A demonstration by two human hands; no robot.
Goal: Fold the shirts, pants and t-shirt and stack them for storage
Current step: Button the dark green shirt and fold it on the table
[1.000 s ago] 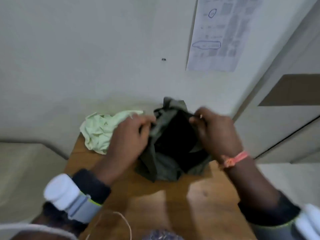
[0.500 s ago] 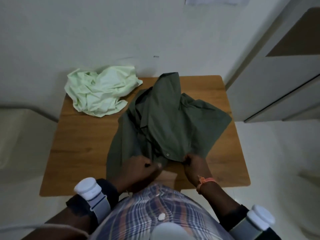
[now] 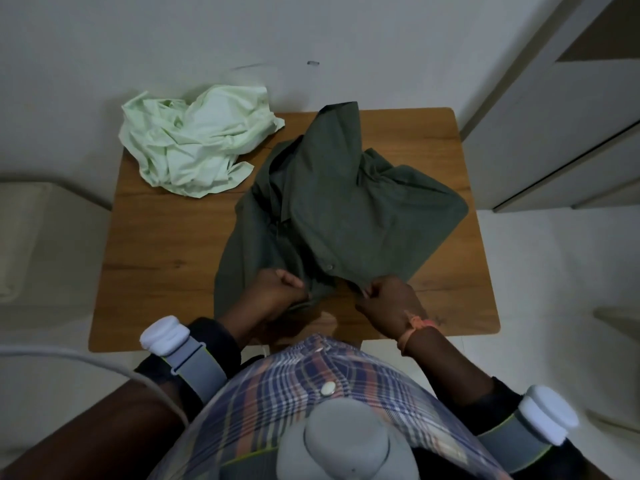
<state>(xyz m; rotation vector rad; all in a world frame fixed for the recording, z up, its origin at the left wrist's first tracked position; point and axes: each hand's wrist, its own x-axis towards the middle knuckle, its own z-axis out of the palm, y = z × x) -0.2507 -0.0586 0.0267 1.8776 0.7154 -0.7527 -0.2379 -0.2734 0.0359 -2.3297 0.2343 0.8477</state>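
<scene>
While no readable writing shows anywhere, the left hand (image 3: pixel 277 287) and right hand (image 3: pixel 389 299) each pinch the near hem of the dark green shirt (image 3: pixel 332 209) spread on the tabletop (image 3: pixel 166 265), its sleeves bunched and hard to trace.

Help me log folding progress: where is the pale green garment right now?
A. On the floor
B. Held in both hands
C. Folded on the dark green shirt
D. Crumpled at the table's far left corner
D: the pale green garment lies crumpled at the far left corner of the table, while both hands grip the dark green shirt.
</scene>
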